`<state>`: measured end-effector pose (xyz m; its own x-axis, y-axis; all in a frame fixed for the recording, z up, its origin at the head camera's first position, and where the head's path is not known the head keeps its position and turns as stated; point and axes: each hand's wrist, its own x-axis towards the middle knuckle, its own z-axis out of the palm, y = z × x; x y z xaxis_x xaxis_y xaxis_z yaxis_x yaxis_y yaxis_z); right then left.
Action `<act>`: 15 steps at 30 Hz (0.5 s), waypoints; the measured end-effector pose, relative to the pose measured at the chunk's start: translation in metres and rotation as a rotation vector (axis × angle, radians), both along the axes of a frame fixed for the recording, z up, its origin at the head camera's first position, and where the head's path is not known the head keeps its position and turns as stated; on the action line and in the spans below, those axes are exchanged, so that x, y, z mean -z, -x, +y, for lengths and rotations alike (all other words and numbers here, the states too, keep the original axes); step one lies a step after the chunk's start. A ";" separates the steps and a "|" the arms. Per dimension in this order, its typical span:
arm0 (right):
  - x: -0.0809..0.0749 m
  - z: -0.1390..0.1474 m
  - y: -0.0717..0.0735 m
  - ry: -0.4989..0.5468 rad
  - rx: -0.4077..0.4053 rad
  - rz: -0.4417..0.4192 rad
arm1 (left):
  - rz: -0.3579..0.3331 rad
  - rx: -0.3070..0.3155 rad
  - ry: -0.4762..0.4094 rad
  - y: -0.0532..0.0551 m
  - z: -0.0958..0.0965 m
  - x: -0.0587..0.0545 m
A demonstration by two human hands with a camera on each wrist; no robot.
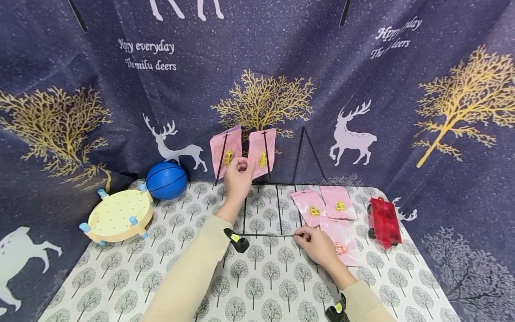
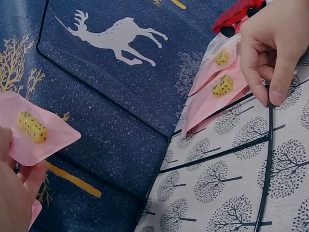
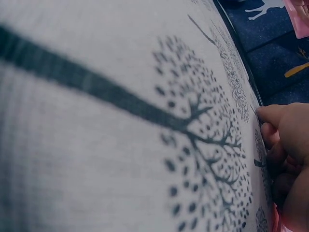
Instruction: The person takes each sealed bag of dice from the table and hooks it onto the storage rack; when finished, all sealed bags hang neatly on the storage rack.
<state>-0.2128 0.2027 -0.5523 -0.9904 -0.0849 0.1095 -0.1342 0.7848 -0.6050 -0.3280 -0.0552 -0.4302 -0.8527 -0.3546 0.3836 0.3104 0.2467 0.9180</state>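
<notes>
My left hand point(image 1: 238, 176) pinches the lower edge of a pink pouch point(image 1: 256, 142) with yellow dice point(image 2: 33, 126) showing in it. The pouch hangs on a prong of a black wire rack point(image 1: 261, 235). Left of it, another pink pouch point(image 1: 234, 139) with yellow dice hangs on a second prong; one more seems to sit behind it. The third prong point(image 1: 298, 154), at the right, carries nothing. With thumb and forefinger, my right hand point(image 1: 315, 246) pinches the rack's front bar near its right corner, also visible in the left wrist view.
Right of the rack lie pink pouches with yellow dice point(image 1: 314, 210) and one with red dice point(image 1: 341, 247). Beyond them is a red toy car point(image 1: 385, 221). A blue ball point(image 1: 166, 180) and an upturned yellow stool point(image 1: 120, 209) stand at the left. Behind hangs a dark printed cloth point(image 1: 257, 44).
</notes>
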 end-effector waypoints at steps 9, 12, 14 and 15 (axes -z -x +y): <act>0.001 0.000 0.000 0.000 -0.003 0.001 | -0.172 0.101 -0.126 0.007 -0.002 0.006; 0.001 0.000 0.000 -0.003 -0.004 0.005 | -0.228 0.159 -0.162 0.005 -0.005 0.009; 0.001 0.000 0.000 -0.004 -0.004 0.007 | -0.255 0.193 -0.167 0.004 -0.008 0.011; 0.002 0.000 0.000 -0.005 -0.005 0.009 | -0.270 0.206 -0.160 0.003 -0.009 0.013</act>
<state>-0.2129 0.2029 -0.5538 -0.9889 -0.0900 0.1184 -0.1434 0.7870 -0.6000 -0.3308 -0.0644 -0.4427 -0.9753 -0.2023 0.0887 0.0800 0.0510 0.9955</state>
